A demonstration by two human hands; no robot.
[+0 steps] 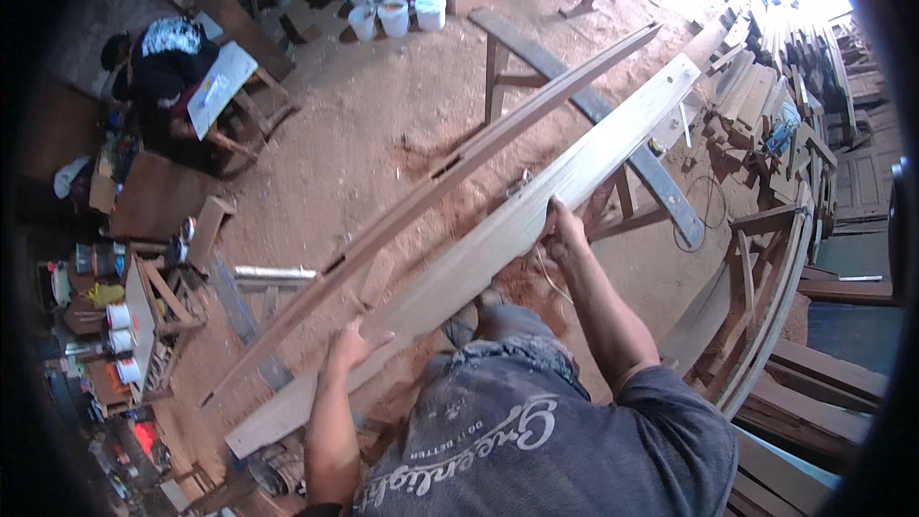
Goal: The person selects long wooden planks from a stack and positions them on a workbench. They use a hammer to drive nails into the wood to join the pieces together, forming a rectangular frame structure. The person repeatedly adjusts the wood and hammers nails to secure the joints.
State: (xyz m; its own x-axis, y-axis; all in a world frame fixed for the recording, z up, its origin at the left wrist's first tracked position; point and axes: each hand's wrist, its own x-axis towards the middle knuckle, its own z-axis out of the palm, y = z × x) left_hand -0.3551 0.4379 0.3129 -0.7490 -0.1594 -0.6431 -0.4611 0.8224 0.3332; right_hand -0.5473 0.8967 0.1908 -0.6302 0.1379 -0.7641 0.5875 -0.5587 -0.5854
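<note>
A long pale wooden board (459, 273) slants from my lower left to the upper right, and I hold it with both hands. My left hand (352, 345) is closed on its near part, thumb laid over the top face. Farther along, my right hand (565, 227) grips the right edge; the thumb shows on top and the other fingers are mostly hidden. Running alongside on the left is a darker, narrower wooden beam (397, 215) with slots cut in it. It spans a far grey trestle plank (531, 48) and a near trestle plank (235, 302).
Another person (172, 62) bends over a small pale-topped workpiece at the upper left. White buckets (393, 16) stand at the back. Stacked timber (751, 96) lines the right side, near a curved wooden frame (766, 311). Paint tins (120, 340) and tools crowd the left.
</note>
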